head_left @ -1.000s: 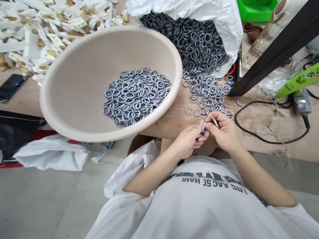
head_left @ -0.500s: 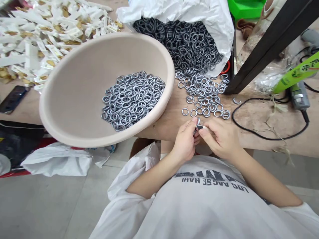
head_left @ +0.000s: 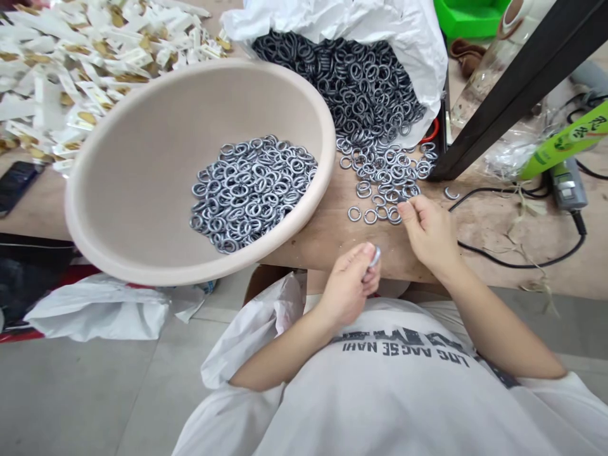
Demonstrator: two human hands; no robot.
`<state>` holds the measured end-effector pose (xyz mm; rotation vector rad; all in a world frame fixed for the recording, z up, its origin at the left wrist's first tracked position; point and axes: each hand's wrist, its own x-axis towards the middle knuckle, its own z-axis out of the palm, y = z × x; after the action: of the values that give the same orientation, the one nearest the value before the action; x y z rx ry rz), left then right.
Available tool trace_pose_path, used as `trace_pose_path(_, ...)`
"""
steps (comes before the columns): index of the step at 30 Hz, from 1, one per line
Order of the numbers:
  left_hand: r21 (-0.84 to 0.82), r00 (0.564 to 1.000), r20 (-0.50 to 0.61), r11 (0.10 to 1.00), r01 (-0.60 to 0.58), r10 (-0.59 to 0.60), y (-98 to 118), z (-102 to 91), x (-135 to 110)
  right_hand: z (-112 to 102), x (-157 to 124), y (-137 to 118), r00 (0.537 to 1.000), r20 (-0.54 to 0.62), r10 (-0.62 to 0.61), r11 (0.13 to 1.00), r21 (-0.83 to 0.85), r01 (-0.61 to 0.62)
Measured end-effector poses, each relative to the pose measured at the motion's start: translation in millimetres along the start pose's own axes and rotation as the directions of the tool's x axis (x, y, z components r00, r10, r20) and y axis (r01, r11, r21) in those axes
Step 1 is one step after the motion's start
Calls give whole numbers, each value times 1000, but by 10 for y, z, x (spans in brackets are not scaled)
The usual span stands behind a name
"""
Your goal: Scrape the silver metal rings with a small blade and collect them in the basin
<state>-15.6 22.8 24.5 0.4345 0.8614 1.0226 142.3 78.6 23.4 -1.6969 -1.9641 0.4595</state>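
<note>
My left hand [head_left: 349, 282] is closed just off the table's front edge, with a silvery metal ring [head_left: 375, 256] pinched between thumb and fingers. To its right, my right hand [head_left: 430, 234] reaches over the near edge of the loose rings [head_left: 394, 171] on the table. Its thumb and forefinger are pressed together on a small dark flat piece [head_left: 394, 199], mostly hidden by the fingertips. Left of my hands, a large beige bowl [head_left: 128, 259] leans toward me and holds a heap of grey rings [head_left: 256, 190].
Behind the bowl, a white sack [head_left: 413, 57] spills dark rings. White pieces with tan parts [head_left: 61, 82] are piled at back left, near a phone [head_left: 19, 183]. On the right are a black post [head_left: 503, 95], a cable [head_left: 498, 258], a green packet [head_left: 565, 139] and a green bin [head_left: 470, 16].
My hands have parted. The right one has moved up and right to the loose rings with the dark piece; the left has dropped slightly, still gripping a ring.
</note>
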Motion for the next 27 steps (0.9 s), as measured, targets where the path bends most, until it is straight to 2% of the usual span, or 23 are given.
trace_pose_path(4,16,991,-99,996,-91,92,154,-222,-21,82,142,-149,968,220,-119,945,-273,178)
trace_pose_path(7,114,983,-104,983,-142,154,241,-334,40,131,175,-208,960,255,-112,940,-287,186)
trace_pose_path(9,192,974,-111,966,-176,199,249,-353,95,106,170,-190,966,228,-121,982,-116,150)
trace_pose_path(11,278,959,-132,938,-206,250,220,-325,149,41,140,-154,963,240,-124,982,167,85)
trace_pose_path(13,360,949,-127,905,-227,289,170,-260,187,-33,91,-129,947,302,-115,911,412,-21)
trace_pose_path(15,441,949,-62,862,-250,308,116,-175,201,-81,36,-123,936,340,-92,828,549,-118)
trace_pose_path(18,531,935,39,785,-318,352,53,-50,190,-86,-40,-127,955,296,-4,761,620,-189)
trace_pose_path(21,582,913,52,730,-358,406,16,33,192,-50,-119,-122,975,213,64,722,664,-193)
trace_pose_path(24,527,922,38,777,-346,384,-13,73,235,-25,-196,-99,982,185,44,634,755,-170)
trace_pose_path(27,416,931,9,846,-335,365,-47,92,272,-21,-223,-57,983,182,-11,594,792,-140)
